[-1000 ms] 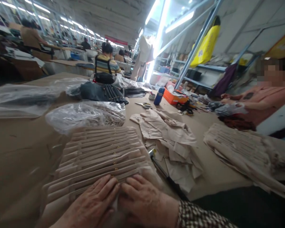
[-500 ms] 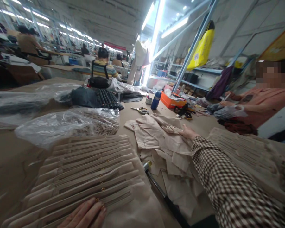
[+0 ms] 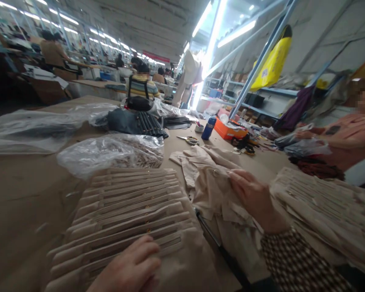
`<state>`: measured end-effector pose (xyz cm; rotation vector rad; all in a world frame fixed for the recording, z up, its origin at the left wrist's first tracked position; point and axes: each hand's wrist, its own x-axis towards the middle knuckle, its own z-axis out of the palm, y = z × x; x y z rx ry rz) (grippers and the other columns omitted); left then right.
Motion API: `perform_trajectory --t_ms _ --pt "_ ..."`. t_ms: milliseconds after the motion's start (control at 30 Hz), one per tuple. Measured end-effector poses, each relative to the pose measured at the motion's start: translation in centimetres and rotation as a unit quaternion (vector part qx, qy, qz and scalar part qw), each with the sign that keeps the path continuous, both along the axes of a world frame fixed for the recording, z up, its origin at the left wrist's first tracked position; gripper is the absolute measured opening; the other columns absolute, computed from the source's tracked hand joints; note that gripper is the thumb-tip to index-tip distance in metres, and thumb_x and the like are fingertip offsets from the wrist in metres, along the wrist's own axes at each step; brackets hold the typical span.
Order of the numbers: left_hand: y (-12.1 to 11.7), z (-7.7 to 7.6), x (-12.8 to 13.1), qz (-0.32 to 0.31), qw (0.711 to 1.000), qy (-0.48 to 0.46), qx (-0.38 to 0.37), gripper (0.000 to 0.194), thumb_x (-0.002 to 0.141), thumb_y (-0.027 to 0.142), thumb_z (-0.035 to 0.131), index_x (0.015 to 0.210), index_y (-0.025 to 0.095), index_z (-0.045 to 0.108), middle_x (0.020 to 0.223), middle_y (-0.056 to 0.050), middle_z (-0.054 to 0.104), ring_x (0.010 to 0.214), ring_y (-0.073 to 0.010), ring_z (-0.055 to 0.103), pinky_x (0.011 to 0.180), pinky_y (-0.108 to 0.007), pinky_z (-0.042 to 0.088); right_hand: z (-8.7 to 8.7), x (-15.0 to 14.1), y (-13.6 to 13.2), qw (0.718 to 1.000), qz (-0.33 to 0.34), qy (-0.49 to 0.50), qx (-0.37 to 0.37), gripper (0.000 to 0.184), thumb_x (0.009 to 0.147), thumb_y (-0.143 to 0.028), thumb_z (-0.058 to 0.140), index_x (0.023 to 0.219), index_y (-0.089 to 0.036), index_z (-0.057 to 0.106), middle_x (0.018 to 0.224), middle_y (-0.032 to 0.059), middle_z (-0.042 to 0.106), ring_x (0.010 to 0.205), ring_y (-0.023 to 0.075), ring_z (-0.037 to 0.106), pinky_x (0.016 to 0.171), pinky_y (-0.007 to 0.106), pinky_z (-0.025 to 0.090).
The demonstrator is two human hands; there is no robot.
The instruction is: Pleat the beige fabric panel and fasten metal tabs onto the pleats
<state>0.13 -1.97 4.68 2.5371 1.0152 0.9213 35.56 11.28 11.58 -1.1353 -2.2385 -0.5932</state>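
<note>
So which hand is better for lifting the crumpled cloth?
Probably the right hand: it has hold of the crumpled cloth, while the left hand is over at the layered stack.

Garment workshop: workers, ceiling lights (image 3: pixel 237 33), stacked beige pieces (image 3: pixel 130 211).

Blue bottle (image 3: pixel 209 128) beside small cup (image 3: pixel 199 127), scissors (image 3: pixel 189 140) nearby; orange box (image 3: pixel 230 130) right of bottle; yellow bag (image 3: pixel 271 63) hanging

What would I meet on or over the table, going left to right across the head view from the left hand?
Left hand → scissors → blue bottle → orange box → stack of beige cloth at the right.
</note>
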Motion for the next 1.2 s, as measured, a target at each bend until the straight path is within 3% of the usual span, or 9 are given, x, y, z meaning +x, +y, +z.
perform_trajectory --t_ms 100,200,333,433,567,700,767,933,1200 --pt "0.8 4.0 4.4 0.002 0.95 -0.149 -0.276 0.021 0.089 0.022 0.048 0.079 0.016 0.067 0.073 -0.002 0.065 0.067 -0.0117 0.057 0.065 -0.019 0.047 0.2 -5.1 -3.9 0.992 0.065 -0.085 0.066 0.02 0.091 -0.015 0.059 0.109 -0.018 0.066 0.085 0.0048 0.065 0.075 0.0158 0.058 0.067 0.028 0.044" --pt "2.1 5.4 7.1 0.018 0.825 -0.32 -0.466 0.022 0.085 0.034 0.057 0.085 0.014 0.066 0.07 -0.001 0.059 0.063 -0.0109 0.052 0.057 -0.019 0.046 -0.3 -8.5 -6.0 0.986 0.141 -0.072 0.049 0.018 0.088 -0.01 0.061 0.104 -0.018 0.066 0.079 0.0037 0.062 0.076 0.0164 0.056 0.072 0.03 0.045" --pt "2.8 5.3 7.8 0.057 0.667 -0.478 -0.569 0.034 0.081 0.047 0.062 0.084 0.013 0.06 0.073 -0.003 0.059 0.064 -0.0126 0.055 0.057 -0.023 0.05 -2.3 -11.2 -7.7 0.98 0.2 -0.016 0.003 0.01 0.089 -0.01 0.059 0.092 -0.018 0.065 0.075 0.0033 0.06 0.076 0.0167 0.054 0.072 0.032 0.045" --pt "2.8 4.6 7.7 0.101 0.617 -0.528 -0.575 0.021 0.078 0.033 0.062 0.078 0.013 0.056 0.067 0.0 0.055 0.056 -0.0079 0.049 0.052 -0.017 0.043 -4.4 -12.6 -8.8 0.966 0.253 0.013 -0.058 0.012 0.091 -0.01 0.054 0.092 -0.017 0.065 0.074 0.0038 0.061 0.074 0.0165 0.055 0.07 0.032 0.046" --pt "3.1 3.6 7.4 0.174 0.634 -0.491 -0.572 0.006 0.078 0.016 0.054 0.072 0.013 0.053 0.067 0.0 0.053 0.055 -0.0072 0.047 0.048 -0.016 0.036 -6.3 -12.4 -9.1 0.927 0.299 0.126 -0.186 0.017 0.094 -0.013 0.049 0.098 -0.018 0.064 0.086 0.0054 0.065 0.08 0.0155 0.06 0.072 0.028 0.05" --pt "3.2 3.0 6.6 0.215 0.697 -0.408 -0.548 0.006 0.081 0.019 0.055 0.085 0.015 0.057 0.079 -0.002 0.058 0.068 -0.0126 0.055 0.054 -0.021 0.043 -7.3 -9.0 -7.4 0.916 0.1 0.293 -0.257 0.014 0.092 -0.025 0.053 0.087 -0.019 0.065 0.076 0.0029 0.065 0.068 0.0144 0.059 0.062 0.026 0.047" --pt "3.1 2.8 6.2 0.222 0.717 -0.367 -0.549 0.015 0.08 0.021 0.057 0.093 0.015 0.06 0.086 -0.004 0.059 0.074 -0.0143 0.055 0.056 -0.022 0.044 -7.9 -7.2 -6.3 0.882 0.01 0.347 -0.32 0.021 0.089 -0.035 0.055 0.086 -0.018 0.066 0.072 0.0027 0.065 0.063 0.015 0.058 0.058 0.026 0.046" --pt "3.1 1.9 5.8 0.231 0.724 -0.325 -0.563 0.032 0.079 0.027 0.06 0.108 0.013 0.058 0.103 -0.009 0.06 0.082 -0.0164 0.055 0.056 -0.022 0.044 -9.8 -6.3 -4.4 0.786 -0.007 0.338 -0.517 0.038 0.084 -0.048 0.054 0.083 -0.014 0.07 0.067 0.0031 0.065 0.059 0.0158 0.056 0.054 0.026 0.042" --pt "2.9 1.7 6.0 0.204 0.738 -0.315 -0.561 0.033 0.077 0.022 0.061 0.108 0.011 0.059 0.107 -0.01 0.062 0.089 -0.0168 0.056 0.058 -0.02 0.043 -10.7 -8.7 -5.1 0.788 0.0 0.297 -0.54 0.035 0.085 -0.045 0.052 0.089 -0.015 0.069 0.081 0.0044 0.069 0.077 0.0191 0.061 0.07 0.03 0.044"
